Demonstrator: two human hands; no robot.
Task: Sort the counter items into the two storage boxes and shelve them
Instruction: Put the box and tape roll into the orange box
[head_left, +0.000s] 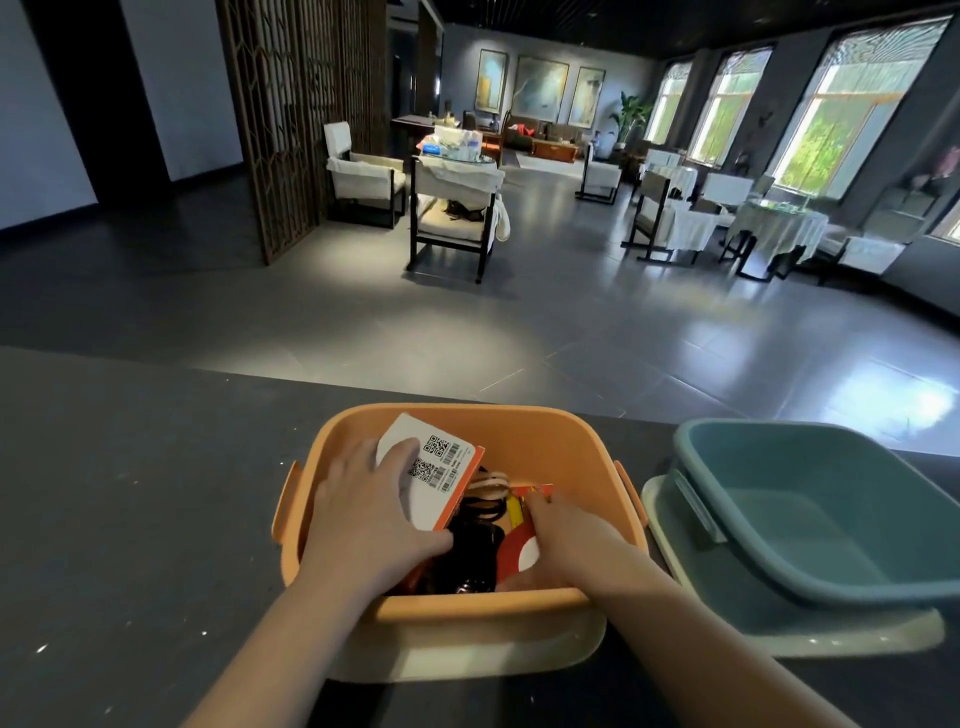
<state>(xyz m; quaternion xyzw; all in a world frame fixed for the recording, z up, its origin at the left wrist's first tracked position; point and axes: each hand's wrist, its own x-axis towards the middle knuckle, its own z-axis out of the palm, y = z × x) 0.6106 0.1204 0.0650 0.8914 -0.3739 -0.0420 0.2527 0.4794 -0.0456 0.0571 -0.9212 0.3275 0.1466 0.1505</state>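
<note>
The orange storage box (597, 467) sits on the dark counter (130, 493) directly in front of the person, resting on a pale lid (467, 654) that shows beneath its near edge. Both hands are down inside it. The left hand (369, 514) lies over a flat white packet (441, 478) with an orange edge and printed QR codes and barcodes, its fingers spread across the packet's left side and the thumb curled in under the lower corner, so it grips the packet, which leans tilted against the box's left inner wall. The right hand (558, 525) reaches into the right half of the box with its fingertips bent down onto a red and white package (517, 551); whether it pinches that package or only presses on it cannot be told, since the fingertips are hidden among the contents. Between the two hands lie dark, glossy objects (475, 561), too shadowed to identify, and a cream-coloured looped item (491, 480) just behind them. To the right of the orange box, close beside it but not touching, stands the blue-green storage box (883, 582), tilted slightly and resting on its own pale lid (857, 639); its interior shows only bare plastic. Beyond the counter's far edge spreads a grey tiled floor (467, 322), with white-cushioned chairs (452, 218), cloth-covered tables (774, 228), a wooden lattice screen (291, 119) at left, three framed paintings (540, 88) on the far wall and bright windows (841, 104) along the right.
</note>
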